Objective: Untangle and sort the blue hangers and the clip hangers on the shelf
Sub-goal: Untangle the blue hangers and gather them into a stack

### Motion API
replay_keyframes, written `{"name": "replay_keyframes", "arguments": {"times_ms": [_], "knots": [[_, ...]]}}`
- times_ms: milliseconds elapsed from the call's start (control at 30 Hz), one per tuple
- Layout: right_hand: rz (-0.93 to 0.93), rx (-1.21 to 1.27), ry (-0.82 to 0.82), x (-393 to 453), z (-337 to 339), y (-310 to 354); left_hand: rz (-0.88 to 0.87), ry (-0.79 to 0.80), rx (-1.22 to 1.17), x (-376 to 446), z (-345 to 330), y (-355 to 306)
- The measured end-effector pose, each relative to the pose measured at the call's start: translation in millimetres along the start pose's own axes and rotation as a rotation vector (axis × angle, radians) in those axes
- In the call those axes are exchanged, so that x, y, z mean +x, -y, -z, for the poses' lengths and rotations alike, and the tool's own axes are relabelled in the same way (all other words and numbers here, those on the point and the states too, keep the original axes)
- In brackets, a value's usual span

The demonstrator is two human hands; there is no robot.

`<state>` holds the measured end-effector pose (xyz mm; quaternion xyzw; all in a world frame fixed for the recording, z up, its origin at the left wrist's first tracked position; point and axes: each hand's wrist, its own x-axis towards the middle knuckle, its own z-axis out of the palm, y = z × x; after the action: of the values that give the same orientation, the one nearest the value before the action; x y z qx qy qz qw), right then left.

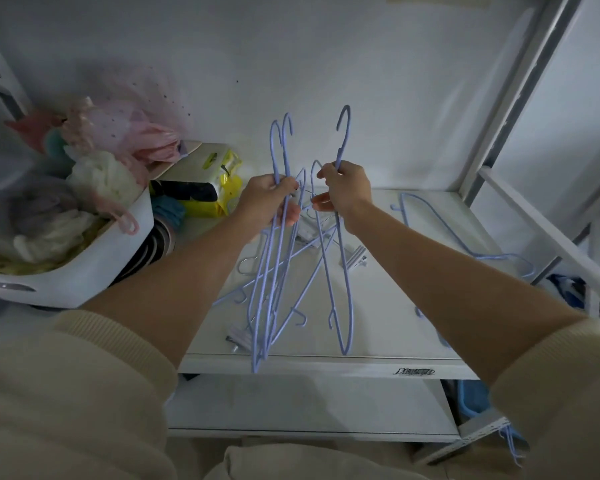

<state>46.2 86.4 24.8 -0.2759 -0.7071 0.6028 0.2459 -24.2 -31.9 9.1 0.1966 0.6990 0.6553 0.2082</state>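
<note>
Two hands work over a white shelf (388, 306) against a white wall, a white basket (94, 268) of soft things at its left edge. My left hand (271, 202) grips a bunch of blue hangers (274, 265) by their necks, my right hand (345, 190) pinches a single blue hanger (342, 271) beside it, hooks up, lower ends overhanging the front edge. Clip hangers (352, 256) lie beneath on the shelf; another blue hanger (465, 244) lies towards the right edge.

A tangled bunch of thin blue hangers (278, 258) stands raised over the white shelf (388, 299), hooks upward. Another blue hanger (465, 244) lies flat at right. Metal clip hangers (354, 256) lie beneath the bunch.
</note>
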Motion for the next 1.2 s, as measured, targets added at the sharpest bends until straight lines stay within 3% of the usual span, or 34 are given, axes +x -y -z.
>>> {"name": "replay_keyframes", "arguments": {"times_ms": [267,467,767,1033,1200], "knots": [[0.02,0.015,0.047,-1.6,-10.5,-3.6,-0.042,0.043,-0.063,-5.5,-4.3,-0.1],[0.03,-0.133,0.064,3.0,-31.0,1.1,-0.109,0.006,0.088,1.8,5.7,-8.1],[-0.048,-0.027,0.114,-9.4,-58.4,17.1,-0.15,-0.07,0.183,-5.0,4.6,-10.1],[-0.097,-0.003,0.149,-12.5,-61.1,9.8,-0.029,-0.029,0.078,-9.8,1.2,-11.4],[-0.097,0.01,0.167,-10.3,-41.6,13.3,-0.051,0.015,0.082,-6.8,-4.3,-15.7]]}}
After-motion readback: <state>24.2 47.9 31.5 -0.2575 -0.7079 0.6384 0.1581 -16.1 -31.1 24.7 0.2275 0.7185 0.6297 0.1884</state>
